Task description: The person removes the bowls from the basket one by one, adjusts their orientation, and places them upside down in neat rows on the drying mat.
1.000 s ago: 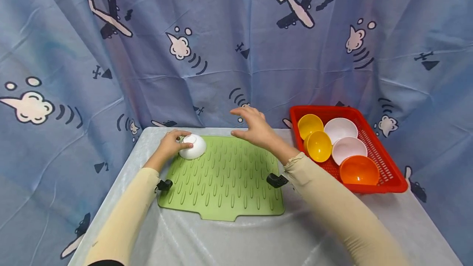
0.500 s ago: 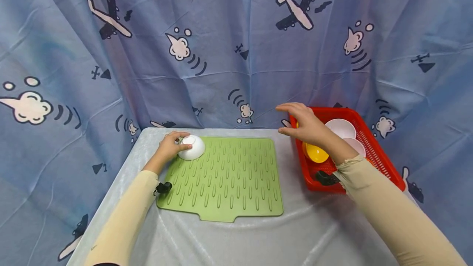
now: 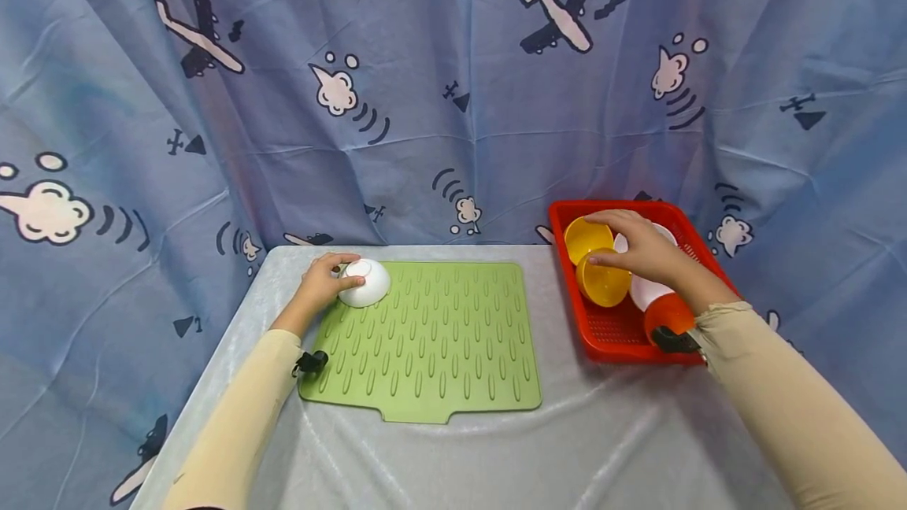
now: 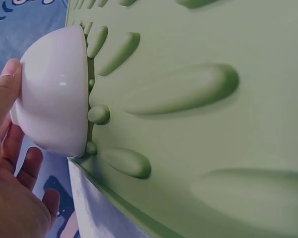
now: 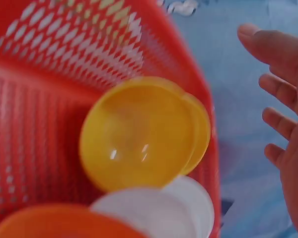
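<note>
A white bowl [image 3: 370, 286] sits upside down on the far left corner of the green ribbed mat [image 3: 453, 329]. My left hand [image 3: 319, 285] holds this bowl, thumb on one side and fingers on the other, as the left wrist view also shows the thumb against the bowl [image 4: 54, 94]. Over the red basket [image 3: 591, 337] hovers my right hand [image 3: 641, 250], thumb and fingers spread apart. Below it are two yellow bowls, the front one [image 3: 604, 286] nearest the thumb. In the right wrist view a gap shows between the hand [image 5: 293, 99] and the yellow bowl [image 5: 134, 139].
Pale bowls [image 3: 643, 292] and an orange bowl [image 3: 666, 316] share the basket, partly hidden by the right hand and wrist. A silvery cloth [image 3: 496, 463] covers the table. A blue curtain [image 3: 397, 179] with airplane prints hangs behind it.
My right hand has moved right, from above the mat to over the yellow bowls in the basket. The left hand stays on the white bowl.
</note>
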`<move>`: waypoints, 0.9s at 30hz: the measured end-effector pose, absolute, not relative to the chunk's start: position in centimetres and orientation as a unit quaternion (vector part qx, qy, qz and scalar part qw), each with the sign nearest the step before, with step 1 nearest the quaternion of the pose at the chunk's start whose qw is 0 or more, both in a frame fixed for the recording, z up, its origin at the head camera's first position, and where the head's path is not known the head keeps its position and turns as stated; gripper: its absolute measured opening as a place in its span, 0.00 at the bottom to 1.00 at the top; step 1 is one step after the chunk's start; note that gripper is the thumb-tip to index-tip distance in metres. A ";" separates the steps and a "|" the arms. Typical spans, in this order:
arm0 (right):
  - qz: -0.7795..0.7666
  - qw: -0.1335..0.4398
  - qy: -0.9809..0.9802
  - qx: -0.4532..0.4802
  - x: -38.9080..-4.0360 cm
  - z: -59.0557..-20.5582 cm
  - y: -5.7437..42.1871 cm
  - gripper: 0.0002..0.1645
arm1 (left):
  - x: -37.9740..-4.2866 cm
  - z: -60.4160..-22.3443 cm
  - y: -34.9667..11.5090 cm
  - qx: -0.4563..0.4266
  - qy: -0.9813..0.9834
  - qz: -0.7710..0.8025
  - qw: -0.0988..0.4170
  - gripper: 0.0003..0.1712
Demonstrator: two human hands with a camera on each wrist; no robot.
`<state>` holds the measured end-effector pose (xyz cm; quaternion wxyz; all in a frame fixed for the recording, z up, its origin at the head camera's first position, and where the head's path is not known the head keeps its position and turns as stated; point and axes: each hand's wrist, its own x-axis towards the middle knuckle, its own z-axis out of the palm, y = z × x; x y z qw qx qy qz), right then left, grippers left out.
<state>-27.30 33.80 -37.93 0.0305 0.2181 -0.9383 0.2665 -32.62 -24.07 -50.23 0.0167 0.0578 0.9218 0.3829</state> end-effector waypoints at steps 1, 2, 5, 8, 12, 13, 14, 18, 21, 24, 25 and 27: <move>0.260 0.020 -0.942 0.210 -27.4 -38.2 34.3 0.44 | -32.7 -50.3 -24.1 0.057 0.921 0.384 0.017 0.36; 0.254 0.010 -0.946 0.202 -27.4 -38.6 34.7 0.45 | -32.7 -50.3 -24.1 0.057 0.921 0.384 0.018 0.36; 0.242 -0.019 -0.953 0.182 -27.5 -39.5 35.7 0.47 | -32.6 -50.3 -24.2 0.056 0.922 0.382 0.021 0.36; 0.241 -0.035 -0.954 0.172 -27.7 -40.3 36.4 0.47 | -32.6 -50.2 -24.2 0.054 0.923 0.381 0.024 0.37; 0.238 -0.044 -0.957 0.160 -28.0 -40.9 36.7 0.45 | -32.6 -50.2 -24.2 0.052 0.923 0.382 0.023 0.37; 0.236 -0.046 -0.958 0.157 -28.1 -41.0 36.8 0.45 | -32.6 -50.2 -24.2 0.052 0.923 0.382 0.022 0.37; 0.232 -0.049 -0.959 0.153 -28.2 -41.0 36.8 0.45 | -32.6 -50.2 -24.2 0.052 0.923 0.381 0.021 0.37; 0.206 -0.054 -0.966 0.145 -28.4 -41.0 36.9 0.45 | -32.6 -50.3 -24.2 0.055 0.921 0.384 0.019 0.37; 0.192 -0.051 -0.969 0.145 -28.5 -41.1 37.1 0.44 | -32.6 -50.4 -24.2 0.054 0.921 0.385 0.021 0.37; 0.185 -0.056 -0.970 0.145 -28.5 -41.3 37.2 0.45 | -32.6 -50.4 -24.2 0.049 0.921 0.385 0.024 0.36; 0.182 -0.059 -0.971 0.144 -28.5 -41.3 37.3 0.46 | -32.6 -50.4 -24.2 0.047 0.921 0.385 0.025 0.36; 0.176 -0.064 -0.972 0.139 -28.6 -41.4 37.4 0.47 | -32.6 -50.3 -24.2 0.048 0.921 0.385 0.024 0.36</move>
